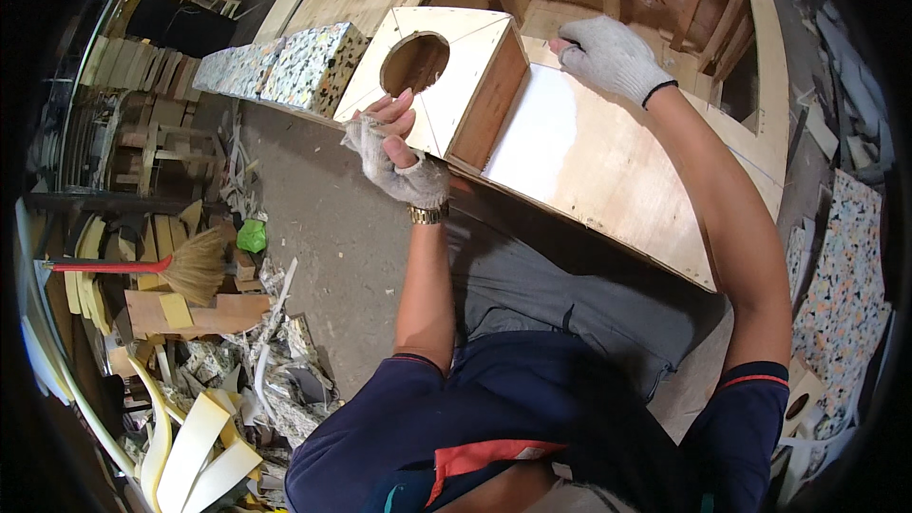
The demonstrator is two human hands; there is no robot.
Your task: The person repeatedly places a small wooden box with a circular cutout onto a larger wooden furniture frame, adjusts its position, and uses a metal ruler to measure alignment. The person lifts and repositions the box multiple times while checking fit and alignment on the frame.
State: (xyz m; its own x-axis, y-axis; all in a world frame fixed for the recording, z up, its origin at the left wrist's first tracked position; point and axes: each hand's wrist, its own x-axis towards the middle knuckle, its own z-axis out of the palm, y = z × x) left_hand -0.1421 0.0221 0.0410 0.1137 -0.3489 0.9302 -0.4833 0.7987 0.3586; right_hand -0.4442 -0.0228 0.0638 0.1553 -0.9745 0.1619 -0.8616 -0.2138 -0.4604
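A pale wooden box with a round hole in its face sits on the left end of a plywood panel. My left hand, in a whitish glove with bare fingertips, rests at the box's near edge just below the hole. Its fingers are stretched out and the thumb is apart. Over the panel's far edge is my right hand, also gloved, with its fingers curled together. Whatever they may hold is hidden. Between the box and the bare plywood lies a bright white patch with a curved right edge.
Behind the panel opens a wooden frame with inner slats. Speckled foam blocks lie left of the box. A red-handled broom, foam strips and scraps crowd the left floor. A speckled foam sheet lies at right.
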